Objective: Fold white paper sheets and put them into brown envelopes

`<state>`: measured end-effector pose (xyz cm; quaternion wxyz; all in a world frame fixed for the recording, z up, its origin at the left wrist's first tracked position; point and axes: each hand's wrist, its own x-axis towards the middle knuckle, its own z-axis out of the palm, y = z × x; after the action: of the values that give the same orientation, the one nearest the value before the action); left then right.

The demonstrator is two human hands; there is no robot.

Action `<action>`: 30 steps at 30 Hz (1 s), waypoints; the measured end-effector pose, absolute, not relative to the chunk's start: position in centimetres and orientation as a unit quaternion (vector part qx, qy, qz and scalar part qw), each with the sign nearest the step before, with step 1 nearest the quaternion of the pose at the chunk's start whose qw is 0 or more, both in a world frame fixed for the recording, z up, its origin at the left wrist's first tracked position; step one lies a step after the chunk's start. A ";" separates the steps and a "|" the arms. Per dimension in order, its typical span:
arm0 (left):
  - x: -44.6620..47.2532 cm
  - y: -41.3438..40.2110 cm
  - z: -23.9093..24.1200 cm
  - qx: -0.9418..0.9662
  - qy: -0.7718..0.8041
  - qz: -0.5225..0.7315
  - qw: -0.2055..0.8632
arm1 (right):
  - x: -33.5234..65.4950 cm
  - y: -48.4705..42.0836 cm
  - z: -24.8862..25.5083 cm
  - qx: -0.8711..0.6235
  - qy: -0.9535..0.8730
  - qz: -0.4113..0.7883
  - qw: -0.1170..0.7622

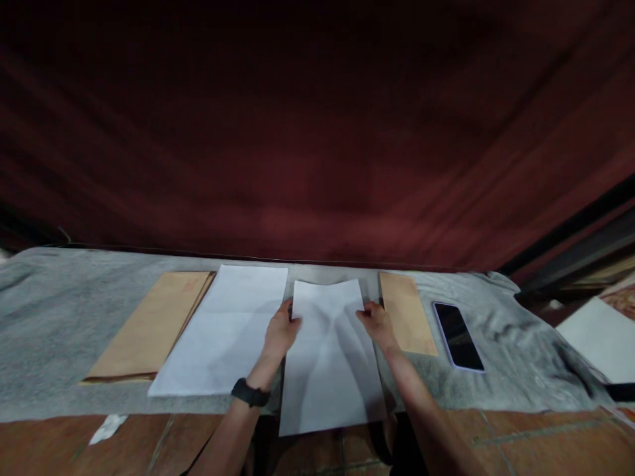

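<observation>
A sheet of white paper (330,370) is held between my two hands, its near end reaching past the front edge of the grey cloth. My left hand (281,328) grips its left edge, thumb on top; a dark band is on that wrist. At the opposite edge, my right hand (377,322) pinches the paper the same way. The sheet bows slightly at its far end. Left of it lies a stack of white paper (223,324). A brown envelope (407,314) lies just right of my right hand.
Several brown envelopes (153,324) are piled at the left on the grey cloth (44,330). A phone (459,337) with a pale purple case lies at the right. A dark red curtain (317,165) hangs behind. A white scrap (108,428) is on the tiled floor (44,446).
</observation>
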<state>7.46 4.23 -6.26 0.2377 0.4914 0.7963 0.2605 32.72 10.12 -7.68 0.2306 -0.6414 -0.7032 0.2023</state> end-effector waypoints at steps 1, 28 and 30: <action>7.4 4.6 -6.3 0.493 0.791 0.276 0.235 | 32.7 10.5 -7.7 -0.636 -0.703 0.209 0.242; 15.3 0.7 -6.7 0.639 0.683 0.346 0.069 | 27.6 0.6 -10.6 -0.446 -0.879 0.022 0.164; 16.6 -1.0 -8.5 0.695 0.659 0.284 0.054 | 28.3 0.7 -10.7 -0.429 -0.890 -0.004 0.153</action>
<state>16.64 -0.95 -8.49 0.0540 0.6947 0.6586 0.2842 28.26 0.71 -10.73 0.1534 -0.4294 -0.8900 -0.0037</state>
